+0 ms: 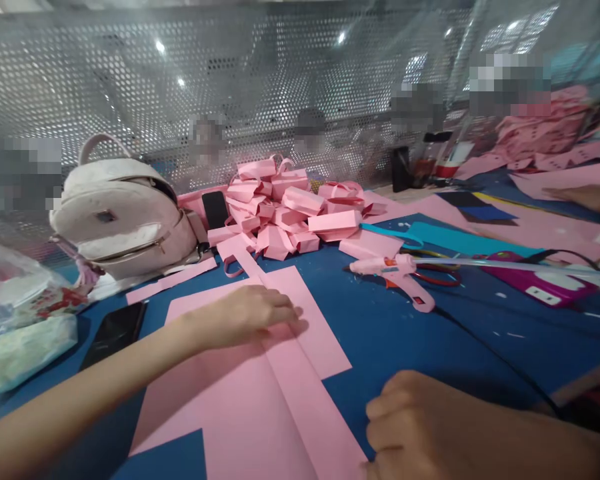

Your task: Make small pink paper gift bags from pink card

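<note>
A long pink paper strip [307, 393] lies lengthwise over larger pink paper sheets [200, 380] on the blue table. My left hand [253, 313] presses down on the strip's upper part, fingers bent and close together. At the lower right, my right hand [415, 427] is closed, with its curled fingers touching the strip's near edge. Its fingertips are partly hidden, and the strip runs out of view beside them. Beyond my left hand, a heap of folded pink paper pieces [290, 213] stands in front of the perforated metal panel.
A pink glue gun [400, 270] with a cord lies to the right, near teal scissors [395, 233] and a magenta power strip [545, 280]. At left are a white backpack [125, 213], a black phone [115, 330] and a plastic packet [30, 350]. Another person's hand [587, 200] shows at far right.
</note>
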